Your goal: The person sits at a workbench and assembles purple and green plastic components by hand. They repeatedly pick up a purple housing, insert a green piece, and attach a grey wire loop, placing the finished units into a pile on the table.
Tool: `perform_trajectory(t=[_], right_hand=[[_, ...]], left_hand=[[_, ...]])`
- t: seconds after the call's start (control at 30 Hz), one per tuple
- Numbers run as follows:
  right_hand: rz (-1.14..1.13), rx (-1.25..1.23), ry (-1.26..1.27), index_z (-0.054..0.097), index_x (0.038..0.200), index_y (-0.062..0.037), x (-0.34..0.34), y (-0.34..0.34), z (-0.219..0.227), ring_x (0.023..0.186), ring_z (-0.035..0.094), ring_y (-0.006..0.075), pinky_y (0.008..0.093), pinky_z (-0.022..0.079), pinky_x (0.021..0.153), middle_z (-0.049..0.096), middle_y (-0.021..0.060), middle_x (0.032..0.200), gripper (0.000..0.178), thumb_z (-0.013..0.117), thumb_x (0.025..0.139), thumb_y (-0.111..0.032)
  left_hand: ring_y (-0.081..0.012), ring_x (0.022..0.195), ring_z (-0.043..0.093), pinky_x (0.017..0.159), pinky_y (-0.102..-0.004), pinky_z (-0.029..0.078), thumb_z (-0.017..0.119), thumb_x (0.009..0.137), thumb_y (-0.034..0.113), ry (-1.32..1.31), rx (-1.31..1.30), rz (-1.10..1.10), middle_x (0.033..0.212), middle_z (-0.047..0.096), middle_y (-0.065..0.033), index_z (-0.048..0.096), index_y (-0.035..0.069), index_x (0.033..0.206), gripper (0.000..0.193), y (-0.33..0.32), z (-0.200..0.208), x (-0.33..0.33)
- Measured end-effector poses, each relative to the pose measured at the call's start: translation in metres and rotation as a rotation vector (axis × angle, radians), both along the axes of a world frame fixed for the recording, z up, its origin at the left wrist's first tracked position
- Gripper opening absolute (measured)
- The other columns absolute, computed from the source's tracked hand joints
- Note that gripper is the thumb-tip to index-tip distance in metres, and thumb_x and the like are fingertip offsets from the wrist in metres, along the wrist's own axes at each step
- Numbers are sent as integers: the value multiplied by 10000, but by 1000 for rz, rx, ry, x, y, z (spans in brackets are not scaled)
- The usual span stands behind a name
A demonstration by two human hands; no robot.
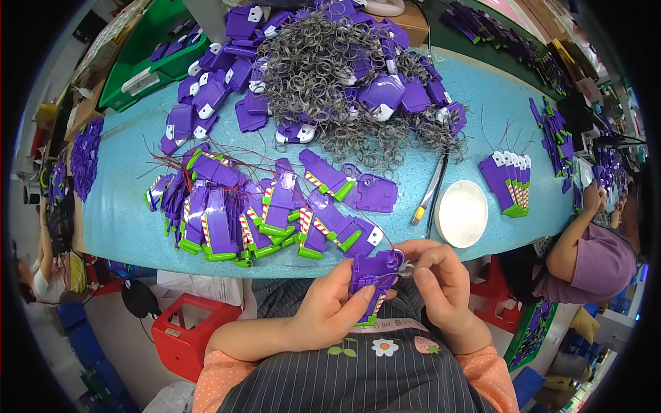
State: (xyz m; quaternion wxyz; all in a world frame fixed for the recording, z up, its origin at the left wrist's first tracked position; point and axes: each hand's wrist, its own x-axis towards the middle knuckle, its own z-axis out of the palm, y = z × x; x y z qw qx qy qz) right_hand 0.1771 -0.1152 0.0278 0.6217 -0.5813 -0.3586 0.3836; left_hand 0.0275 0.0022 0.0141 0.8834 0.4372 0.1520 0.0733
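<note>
My left hand (332, 304) grips a purple plastic housing (374, 267) with a green end and a red-and-white striped edge, holding it above my lap at the table's front edge. Thin wires run from this housing. Closed in a pinch, my right hand (444, 281) holds a small grey ring (406, 269) against the housing's upper right corner. Whether the ring is seated there cannot be made out. Just beyond my hands lies a pile of purple housings (220, 220) with green ends and thin dark-red wires. A loose purple shell (375, 194) lies beside that pile.
Across the blue table (131, 186) is a heap of grey rings (317, 76) over purple-and-white shells (210, 93). A white dish (461, 217) and a slim tool with a yellow end (418, 215) lie right of centre. Fanned housings (508, 182) lie further right. A co-worker (592, 261) sits at right.
</note>
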Motion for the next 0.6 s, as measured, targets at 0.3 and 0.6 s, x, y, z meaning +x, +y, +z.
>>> perform_trajectory(t=[0.3, 0.6], right_hand=[[88, -146, 246, 447, 924, 2, 10, -16, 4, 808, 515, 83, 229, 433, 702, 543, 69, 907, 94, 533, 885, -1], [630, -270, 729, 554, 886, 6, 33, 1, 3, 592, 471, 36, 193, 369, 521, 529, -13, 692, 140, 630, 848, -107]], left_hand=[[-173, 974, 606, 875, -296, 478, 398, 938, 27, 58, 249, -252, 1091, 589, -137, 382, -51, 1249, 322, 8, 10, -2], [-222, 980, 620, 850, -339, 480, 460, 925, 57, -160, 264, -495, 1058, 622, -175, 457, -7, 1145, 229, 14, -5, -19]])
